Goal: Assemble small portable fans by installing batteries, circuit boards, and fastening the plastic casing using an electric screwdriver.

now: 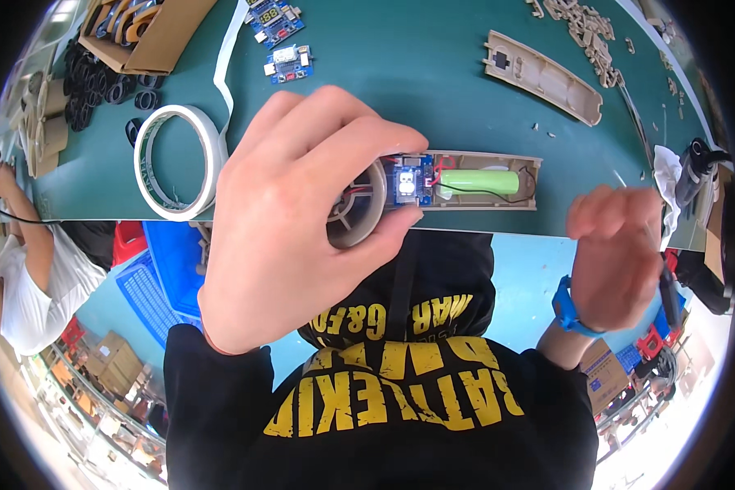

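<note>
My left hand [294, 204] is closed round the round end of a beige plastic housing half [486, 155], which lies open on the green table. Thumb and fingertips press at both edges of a small blue circuit board [408, 180] seated in it. A green cylindrical battery [480, 182] lies in the longer part, with thin red and black wires beside it. My right hand [616, 249], blurred, is off the table's front edge at the right, fingers curled. A dark slim thing [670, 296] shows beside it; whether the hand holds it I cannot make out.
A white tape roll [180, 211] stands left of my left hand. Blue circuit boards [288, 64] lie behind. A second beige housing half [543, 77] and loose beige parts [584, 33] lie back right. Black rings [90, 82] and a cardboard box [151, 41] are far left; a black-handled tool [694, 171] is right.
</note>
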Action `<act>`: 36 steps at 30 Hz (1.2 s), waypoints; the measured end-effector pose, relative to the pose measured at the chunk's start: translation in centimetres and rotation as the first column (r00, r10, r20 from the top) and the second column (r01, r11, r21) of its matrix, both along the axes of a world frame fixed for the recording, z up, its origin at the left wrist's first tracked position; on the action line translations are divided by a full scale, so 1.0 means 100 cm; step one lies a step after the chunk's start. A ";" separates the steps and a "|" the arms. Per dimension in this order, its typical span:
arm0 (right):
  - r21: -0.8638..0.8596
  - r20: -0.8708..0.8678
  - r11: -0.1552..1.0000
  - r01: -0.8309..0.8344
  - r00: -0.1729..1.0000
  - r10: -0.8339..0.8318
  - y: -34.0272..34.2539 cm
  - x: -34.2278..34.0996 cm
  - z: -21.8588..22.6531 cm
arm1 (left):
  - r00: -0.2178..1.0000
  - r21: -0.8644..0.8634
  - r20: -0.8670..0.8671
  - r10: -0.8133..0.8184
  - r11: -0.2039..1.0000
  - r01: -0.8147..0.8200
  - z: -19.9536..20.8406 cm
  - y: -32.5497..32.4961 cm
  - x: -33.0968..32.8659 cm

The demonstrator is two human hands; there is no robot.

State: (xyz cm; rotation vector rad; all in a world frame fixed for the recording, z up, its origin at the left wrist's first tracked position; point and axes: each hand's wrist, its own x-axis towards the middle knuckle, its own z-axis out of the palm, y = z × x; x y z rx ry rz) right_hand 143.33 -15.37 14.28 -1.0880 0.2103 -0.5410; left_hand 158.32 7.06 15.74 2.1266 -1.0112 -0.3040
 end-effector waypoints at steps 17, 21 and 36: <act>-0.073 0.071 0.763 -0.642 0.760 0.646 0.022 0.053 0.030 | 0.999 -0.029 -0.009 0.043 0.999 -0.044 -0.001 0.001 0.000; -0.124 0.068 0.757 -0.641 0.756 0.651 0.025 0.050 0.037 | 0.999 -0.060 0.012 0.039 0.997 -0.038 -0.003 0.001 -0.002; -0.244 0.091 0.753 -0.611 0.759 0.645 0.055 0.067 0.037 | 0.996 -0.139 0.049 0.079 0.988 -0.071 -0.011 -0.005 -0.004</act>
